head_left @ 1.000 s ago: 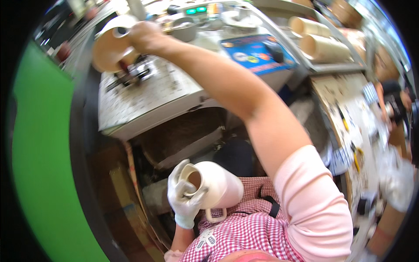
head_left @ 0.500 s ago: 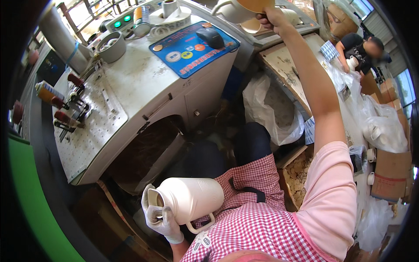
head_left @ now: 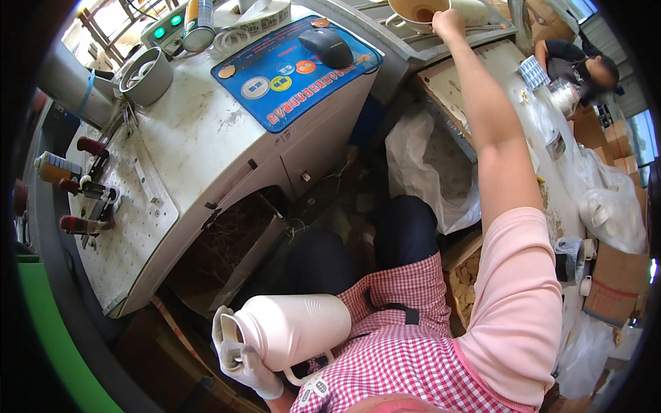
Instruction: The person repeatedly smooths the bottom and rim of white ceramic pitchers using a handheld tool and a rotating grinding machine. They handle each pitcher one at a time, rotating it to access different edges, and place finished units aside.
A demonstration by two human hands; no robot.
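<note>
My left hand (head_left: pixel 244 361), in a pale work glove, grips the neck of a white plastic jug (head_left: pixel 303 327). This jug lies on its side across my lap, its mouth to the left and its handle toward my body. Far ahead at the top edge, the bare fingers of my right hand (head_left: pixel 449 26) are closed on the rim of a second cream jug (head_left: pixel 413 11). Its mouth faces me and shows a brownish inside; the upper part is cut off by the picture's edge. Beside it, another pale piece (head_left: pixel 470 12) lies on the grey metal frame.
The white workbench (head_left: pixel 206 131) carries a blue mouse pad (head_left: pixel 275 89), a mouse (head_left: pixel 326 48), a grey bowl (head_left: pixel 147 77) and red-handled clamps (head_left: pixel 86 224). A plastic bag (head_left: pixel 430 165) hangs by my knees. A co-worker (head_left: pixel 578 69), bags and cartons (head_left: pixel 609 286) are at right.
My right hand has moved slightly right with the cream jug, whose mouth has turned toward me. My left hand and the lap jug sit slightly lower and farther left in view.
</note>
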